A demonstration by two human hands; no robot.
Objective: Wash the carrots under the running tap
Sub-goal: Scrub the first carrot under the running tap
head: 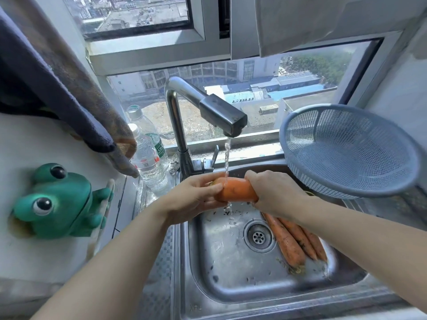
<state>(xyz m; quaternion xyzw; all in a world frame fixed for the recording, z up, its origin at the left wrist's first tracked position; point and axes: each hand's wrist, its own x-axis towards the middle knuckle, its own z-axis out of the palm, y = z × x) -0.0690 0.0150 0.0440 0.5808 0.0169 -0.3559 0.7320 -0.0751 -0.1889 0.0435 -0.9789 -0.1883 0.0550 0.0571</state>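
A home kitchen, high up in a building — a steel sink [221, 262] with a swivel tap [221, 116] sits under a window [254, 93] overlooking rooftops. Around it are a blue plastic colander [346, 153] (tilted at the sink's edge), two water bottles [150, 162], a hanging cloth [57, 84] and a green frog [57, 202], seemingly a holder for chopsticks.

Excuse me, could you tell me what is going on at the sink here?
A person is washing a carrot under the running tap. The left hand grips one end and the right hand grips the other, and the water falls on the part between them. More carrots, flecked with dirt, lie in the sink to the right of the drain. A blue colander sits at the sink's right edge.
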